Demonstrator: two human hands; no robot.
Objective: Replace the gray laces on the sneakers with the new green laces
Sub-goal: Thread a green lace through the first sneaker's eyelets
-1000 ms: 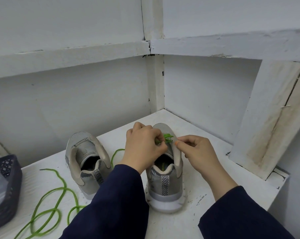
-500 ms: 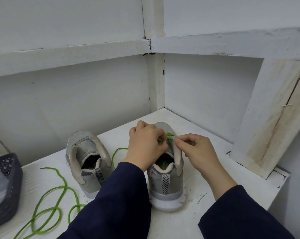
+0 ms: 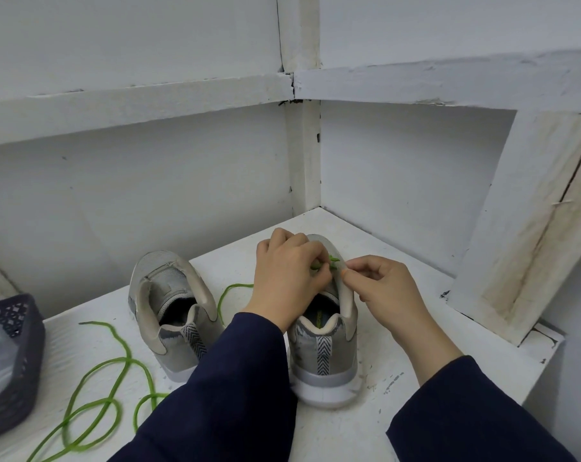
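Both hands are pinching the green lace over the tongue of the right sneaker — left hand curled on one strand, right hand nipping the other — so I'd guess top eyelets or tying off, the fingers hide which. Next it wants an even pull on that thin round cord. Then the left sneaker, soft gray mesh with no lace showing, gets the second lace looped on the rough white shelf.

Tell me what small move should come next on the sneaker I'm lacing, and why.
Probably draw the thin green lace snug through the upper. The left hand and the right hand both pinch it above the tongue of the gray mesh sneaker with the white sole, and slack lace loops away past the left wrist onto the white shelf.
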